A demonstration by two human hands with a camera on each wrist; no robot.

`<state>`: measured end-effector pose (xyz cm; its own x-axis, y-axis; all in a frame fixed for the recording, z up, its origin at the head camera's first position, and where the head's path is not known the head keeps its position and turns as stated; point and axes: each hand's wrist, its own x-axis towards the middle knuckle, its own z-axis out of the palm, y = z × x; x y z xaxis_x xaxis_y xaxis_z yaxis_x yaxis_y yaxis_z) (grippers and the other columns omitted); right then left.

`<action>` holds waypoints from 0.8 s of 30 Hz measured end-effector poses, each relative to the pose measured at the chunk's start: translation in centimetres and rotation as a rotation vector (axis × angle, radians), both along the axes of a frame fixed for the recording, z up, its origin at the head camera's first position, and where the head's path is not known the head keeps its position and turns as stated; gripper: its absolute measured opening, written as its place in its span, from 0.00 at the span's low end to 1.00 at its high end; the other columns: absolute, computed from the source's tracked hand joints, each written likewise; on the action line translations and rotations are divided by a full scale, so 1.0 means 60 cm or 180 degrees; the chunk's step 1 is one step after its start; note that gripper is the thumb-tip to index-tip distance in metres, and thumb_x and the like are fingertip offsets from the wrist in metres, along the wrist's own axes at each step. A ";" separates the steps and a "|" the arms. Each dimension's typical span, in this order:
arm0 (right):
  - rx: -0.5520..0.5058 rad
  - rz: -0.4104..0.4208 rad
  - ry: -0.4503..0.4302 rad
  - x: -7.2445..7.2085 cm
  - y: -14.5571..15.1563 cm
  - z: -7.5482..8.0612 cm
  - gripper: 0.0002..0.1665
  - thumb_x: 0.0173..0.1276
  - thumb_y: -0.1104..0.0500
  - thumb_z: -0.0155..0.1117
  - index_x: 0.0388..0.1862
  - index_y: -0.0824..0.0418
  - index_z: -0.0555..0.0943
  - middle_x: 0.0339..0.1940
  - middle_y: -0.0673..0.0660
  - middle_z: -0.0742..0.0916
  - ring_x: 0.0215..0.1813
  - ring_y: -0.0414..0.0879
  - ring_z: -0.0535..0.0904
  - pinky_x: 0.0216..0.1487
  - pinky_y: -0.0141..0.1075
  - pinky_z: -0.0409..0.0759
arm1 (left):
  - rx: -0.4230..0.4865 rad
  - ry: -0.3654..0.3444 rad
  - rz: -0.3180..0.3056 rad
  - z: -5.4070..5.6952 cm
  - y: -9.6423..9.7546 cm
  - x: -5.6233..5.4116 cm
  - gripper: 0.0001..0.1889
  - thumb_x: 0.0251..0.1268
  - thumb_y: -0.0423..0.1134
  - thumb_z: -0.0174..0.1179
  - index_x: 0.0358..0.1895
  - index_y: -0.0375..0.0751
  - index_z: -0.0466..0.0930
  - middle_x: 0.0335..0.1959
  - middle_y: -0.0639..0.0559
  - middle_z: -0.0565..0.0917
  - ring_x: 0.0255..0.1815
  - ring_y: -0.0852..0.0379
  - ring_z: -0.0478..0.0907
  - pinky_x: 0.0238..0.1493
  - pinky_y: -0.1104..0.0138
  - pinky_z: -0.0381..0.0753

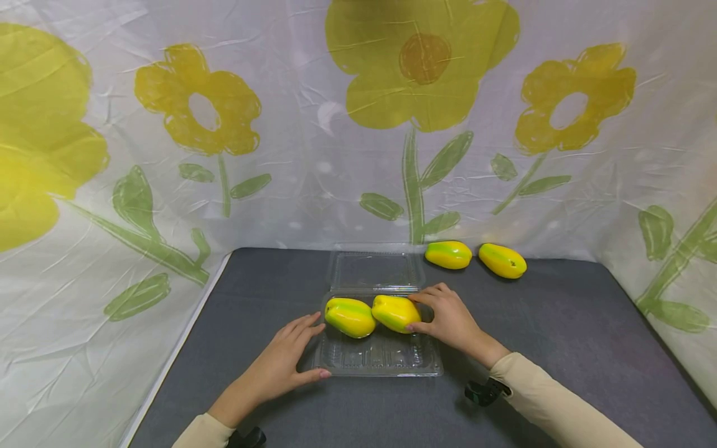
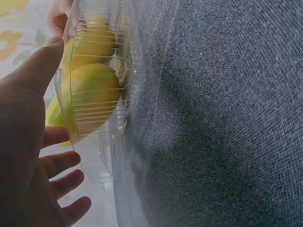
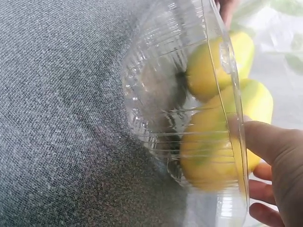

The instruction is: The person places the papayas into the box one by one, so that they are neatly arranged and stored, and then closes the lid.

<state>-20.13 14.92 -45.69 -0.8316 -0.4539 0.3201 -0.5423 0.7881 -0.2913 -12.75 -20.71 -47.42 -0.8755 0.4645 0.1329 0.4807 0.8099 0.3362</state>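
A clear plastic clamshell box (image 1: 370, 361) lies open on the dark table, its lid (image 1: 375, 270) folded back. Two yellow-green papayas sit side by side in the rear part of its base: a left papaya (image 1: 350, 318) and a right papaya (image 1: 396, 313). My right hand (image 1: 448, 317) holds the right papaya by its outer end, thumb in front and fingers behind. In the right wrist view, the thumb (image 3: 265, 139) reaches over the box rim to this fruit. Beside the box's left edge, my left hand (image 1: 280, 354) is spread with relaxed fingers and grips nothing.
Another two papayas lie at the back of the table, one (image 1: 448, 255) just right of the lid and one (image 1: 502, 261) farther right. A flower-printed cloth (image 1: 302, 124) hangs behind and at both sides. Dark grey fabric covers the table (image 1: 560, 348).
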 end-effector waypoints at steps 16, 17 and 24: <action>-0.0136 0.0049 0.0023 -0.005 0.011 0.009 0.37 0.49 0.41 0.79 0.58 0.55 0.84 0.50 0.53 0.88 0.52 0.49 0.77 0.54 0.48 0.78 | 0.0042 -0.0024 0.0019 0.002 0.002 0.002 0.46 0.56 0.68 0.64 0.73 0.45 0.66 0.78 0.48 0.62 0.78 0.43 0.60 0.73 0.41 0.64; -0.0159 0.0047 0.0008 -0.005 0.013 0.012 0.37 0.49 0.41 0.79 0.58 0.55 0.84 0.50 0.53 0.88 0.52 0.49 0.77 0.54 0.48 0.78 | 0.0043 -0.0024 0.0021 0.002 0.002 0.002 0.46 0.56 0.68 0.64 0.73 0.45 0.66 0.78 0.48 0.62 0.78 0.43 0.60 0.73 0.41 0.64; -0.0311 -0.0036 0.0015 -0.014 0.031 0.022 0.36 0.51 0.44 0.79 0.57 0.56 0.84 0.52 0.55 0.87 0.51 0.49 0.76 0.50 0.47 0.78 | 0.0027 -0.0016 0.0020 0.002 0.002 0.002 0.46 0.56 0.69 0.63 0.73 0.45 0.66 0.79 0.48 0.61 0.78 0.43 0.59 0.73 0.41 0.64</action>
